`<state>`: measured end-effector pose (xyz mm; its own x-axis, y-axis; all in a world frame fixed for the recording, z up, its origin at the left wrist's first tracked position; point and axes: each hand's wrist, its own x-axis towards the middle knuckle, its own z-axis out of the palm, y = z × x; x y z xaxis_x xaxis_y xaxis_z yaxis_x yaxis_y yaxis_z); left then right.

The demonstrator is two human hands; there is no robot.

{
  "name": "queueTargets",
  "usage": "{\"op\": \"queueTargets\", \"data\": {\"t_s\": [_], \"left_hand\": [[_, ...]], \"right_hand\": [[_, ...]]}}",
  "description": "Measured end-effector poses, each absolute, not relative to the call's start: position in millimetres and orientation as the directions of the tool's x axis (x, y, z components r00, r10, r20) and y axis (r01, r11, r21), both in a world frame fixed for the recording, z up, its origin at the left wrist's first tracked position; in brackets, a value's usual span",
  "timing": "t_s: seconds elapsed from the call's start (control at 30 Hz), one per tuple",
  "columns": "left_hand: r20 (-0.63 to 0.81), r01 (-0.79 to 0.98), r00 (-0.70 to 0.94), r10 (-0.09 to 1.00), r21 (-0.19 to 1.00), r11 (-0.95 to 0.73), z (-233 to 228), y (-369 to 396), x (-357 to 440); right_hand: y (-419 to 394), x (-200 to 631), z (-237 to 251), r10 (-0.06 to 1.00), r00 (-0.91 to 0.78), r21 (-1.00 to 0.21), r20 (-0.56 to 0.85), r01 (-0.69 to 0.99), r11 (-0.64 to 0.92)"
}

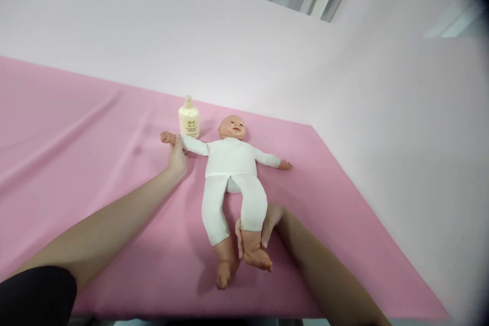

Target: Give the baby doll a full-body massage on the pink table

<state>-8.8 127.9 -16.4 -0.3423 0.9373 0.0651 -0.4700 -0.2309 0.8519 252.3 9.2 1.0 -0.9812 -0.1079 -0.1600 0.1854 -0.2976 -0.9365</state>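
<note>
Near the lower middle of the frame, the right hand (267, 224) wraps around the ankle of the doll (231, 173). The left hand (177, 157) grips the doll's wrist at centre left. A cream bottle (188, 119) stands just behind, on the pink bench (76, 137).

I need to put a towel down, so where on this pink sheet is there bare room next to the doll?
The pink sheet lies bare left of the lotion bottle and the left hand, and right of the baby doll. It is crowded at the doll's wrist, beside the bottle, and at its ankle, gripped by the right hand.
</note>
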Motion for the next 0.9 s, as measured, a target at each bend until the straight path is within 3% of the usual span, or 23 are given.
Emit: {"op": "queueTargets", "data": {"t_s": [0.07, 0.13, 0.23, 0.37, 0.53, 0.63, 0.9], "left_hand": [[0.147, -0.423, -0.331, 0.932, 0.86, -0.286, -13.4, 123.6, -6.8], [0.263, -0.345, -0.318, 0.911, 0.863, -0.369, -10.6, 118.5, -4.2], [0.432, -0.184, -0.229, 0.872, 0.861, -0.475, -8.2, 109.3, 0.5], [0.602, 0.154, 0.094, 0.793, 0.778, -0.609, -5.2, 96.0, 5.5], [0.624, 0.263, 0.436, 0.648, 0.601, -0.755, 1.1, 90.9, 6.8], [0.613, 0.27, 0.497, 0.614, 0.564, -0.781, 2.1, 92.7, 7.5], [0.588, 0.314, 0.532, 0.609, 0.531, -0.787, 2.0, 91.7, 8.9]], "right_hand": [[8.1, 253.4, -5.2, -0.191, -0.97, -0.917, -0.148, 0.207, -0.34], [6.9, 256.3, -12.8, -0.137, -0.985, -0.899, -0.105, 0.153, -0.41], [5.5, 261.9, -21.6, 0.093, -0.995, -0.855, 0.02, -0.066, -0.514], [5.5, 264.7, -22.6, 0.418, -0.896, -0.759, 0.151, -0.376, -0.532], [9.9, 260.1, -9.4, 0.728, -0.683, -0.646, -0.058, -0.53, -0.549], [13.7, 258.0, -5.2, 0.786, -0.602, -0.605, -0.141, -0.576, -0.55], [15.3, 256.4, -6.4, 0.796, -0.582, -0.607, -0.168, -0.575, -0.549]]}}
